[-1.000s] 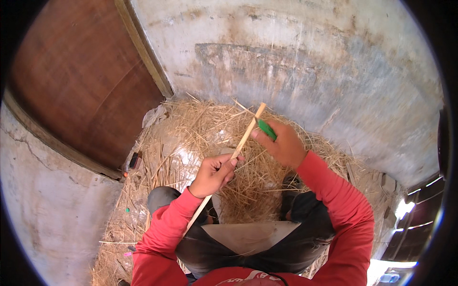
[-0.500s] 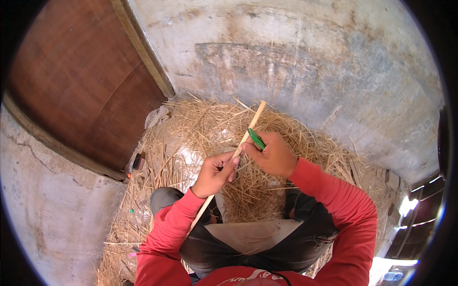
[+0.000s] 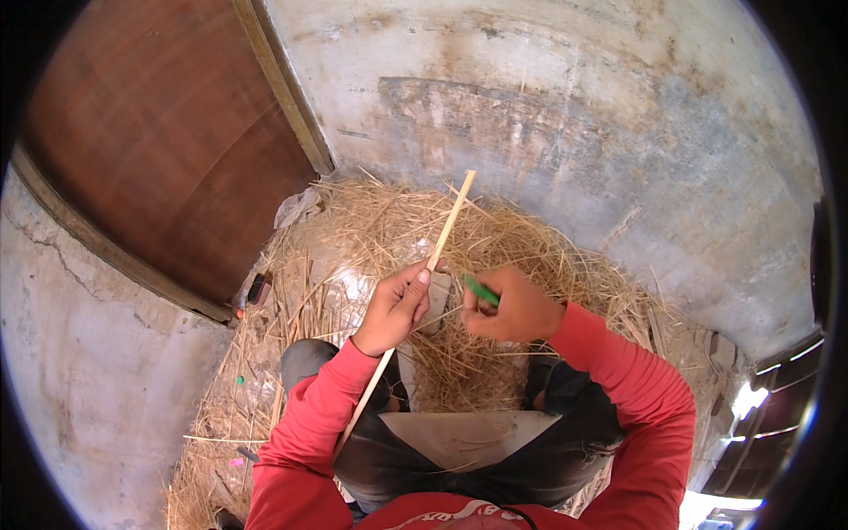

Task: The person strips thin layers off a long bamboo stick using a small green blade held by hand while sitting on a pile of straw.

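Note:
A long, pale bamboo strip (image 3: 453,217) slants from above my lap up toward the wall. My left hand (image 3: 395,307) is closed round its middle, thumb on top, with the lower part passing beneath my wrist and over my thigh. Off to the right of the strip, my right hand (image 3: 512,305) grips a green utility knife (image 3: 481,291). The knife stands apart from the strip. Its blade cannot be made out, and my fingers hide part of the handle.
Straw-like shavings (image 3: 565,269) cover the floor around my feet. A brown door panel (image 3: 168,150) stands at the left and a stained wall (image 3: 548,124) ahead. A pale board (image 3: 464,439) lies between my legs. By the door are a crumpled cloth (image 3: 297,208) and a small dark object (image 3: 258,289).
My right hand with the knife has come away from the strip, moving down and toward me. The strip's far end has swung a little left, still in my left hand.

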The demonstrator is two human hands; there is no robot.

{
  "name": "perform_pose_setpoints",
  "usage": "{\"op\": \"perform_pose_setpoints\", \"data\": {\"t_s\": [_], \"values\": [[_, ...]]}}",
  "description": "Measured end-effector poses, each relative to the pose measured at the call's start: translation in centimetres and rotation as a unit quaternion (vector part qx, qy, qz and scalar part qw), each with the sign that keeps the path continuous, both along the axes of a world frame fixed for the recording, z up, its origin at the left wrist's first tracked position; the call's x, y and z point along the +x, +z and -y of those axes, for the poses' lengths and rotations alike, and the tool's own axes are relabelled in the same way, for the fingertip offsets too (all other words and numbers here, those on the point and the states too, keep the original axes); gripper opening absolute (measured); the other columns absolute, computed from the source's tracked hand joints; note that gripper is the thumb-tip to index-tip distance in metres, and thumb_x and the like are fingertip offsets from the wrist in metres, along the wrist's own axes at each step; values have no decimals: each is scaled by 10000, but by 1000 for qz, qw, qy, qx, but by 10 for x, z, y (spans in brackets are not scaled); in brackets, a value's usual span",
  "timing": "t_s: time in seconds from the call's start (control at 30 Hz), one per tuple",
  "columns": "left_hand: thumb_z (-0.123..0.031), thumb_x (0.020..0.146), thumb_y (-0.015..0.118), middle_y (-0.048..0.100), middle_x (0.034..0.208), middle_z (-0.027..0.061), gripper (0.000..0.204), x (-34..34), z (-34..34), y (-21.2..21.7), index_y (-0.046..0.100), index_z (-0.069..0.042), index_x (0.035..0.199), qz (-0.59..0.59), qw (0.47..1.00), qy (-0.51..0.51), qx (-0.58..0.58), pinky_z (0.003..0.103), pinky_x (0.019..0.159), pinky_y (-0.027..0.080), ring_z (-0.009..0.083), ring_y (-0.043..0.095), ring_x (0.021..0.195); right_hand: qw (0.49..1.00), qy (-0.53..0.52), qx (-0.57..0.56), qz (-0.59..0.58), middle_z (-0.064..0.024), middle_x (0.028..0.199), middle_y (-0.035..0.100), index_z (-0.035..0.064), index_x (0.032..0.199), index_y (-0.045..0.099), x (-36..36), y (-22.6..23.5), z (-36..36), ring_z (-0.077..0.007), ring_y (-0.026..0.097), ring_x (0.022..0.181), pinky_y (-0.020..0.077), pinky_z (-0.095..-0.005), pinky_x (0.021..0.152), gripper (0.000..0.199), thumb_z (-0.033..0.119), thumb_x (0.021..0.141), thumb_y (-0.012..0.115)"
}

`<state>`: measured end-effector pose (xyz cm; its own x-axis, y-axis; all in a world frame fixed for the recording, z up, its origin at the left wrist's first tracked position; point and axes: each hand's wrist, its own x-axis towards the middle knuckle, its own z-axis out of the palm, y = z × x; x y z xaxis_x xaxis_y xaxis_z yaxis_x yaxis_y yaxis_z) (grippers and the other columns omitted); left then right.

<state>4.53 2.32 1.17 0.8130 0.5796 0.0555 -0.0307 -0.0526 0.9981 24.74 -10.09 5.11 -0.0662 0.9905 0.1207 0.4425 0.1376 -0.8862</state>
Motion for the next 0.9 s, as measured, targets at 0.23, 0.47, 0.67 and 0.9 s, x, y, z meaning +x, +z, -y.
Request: {"op": "perform_pose_setpoints", "data": {"t_s": [0.23,0.47,0.67,0.9], "values": [[-363,1138,351,442,559,-39,487,4,12,-2,555,7,1378,3,995,-86,-43,211,468,328,47,381,461,980,-164,50,-102,5,726,613,16,927,720,7,-13,-19,-78,514,656,398,-268,605,249,263,949,738],[-366,1139,341,468,604,-32,479,3,21,5,506,-20,1426,-34,988,-139,-55,213,484,350,54,405,475,968,-220,-5,-119,45,623,534,48,848,701,30,-10,-21,-55,446,531,340,-268,491,233,255,956,715],[-306,1132,400,469,628,-41,424,0,25,-4,505,-33,1439,-45,979,-196,-44,210,516,367,41,440,524,880,-342,14,-330,56,550,426,90,805,622,72,6,-24,-72,384,432,277,-272,409,218,237,943,704],[-206,1107,478,512,690,-37,368,-4,29,0,543,-15,1414,-70,956,-277,-71,225,607,425,55,508,624,810,-424,121,-387,43,566,394,88,843,584,140,10,-15,-85,328,451,276,-275,420,218,239,988,642]]}}
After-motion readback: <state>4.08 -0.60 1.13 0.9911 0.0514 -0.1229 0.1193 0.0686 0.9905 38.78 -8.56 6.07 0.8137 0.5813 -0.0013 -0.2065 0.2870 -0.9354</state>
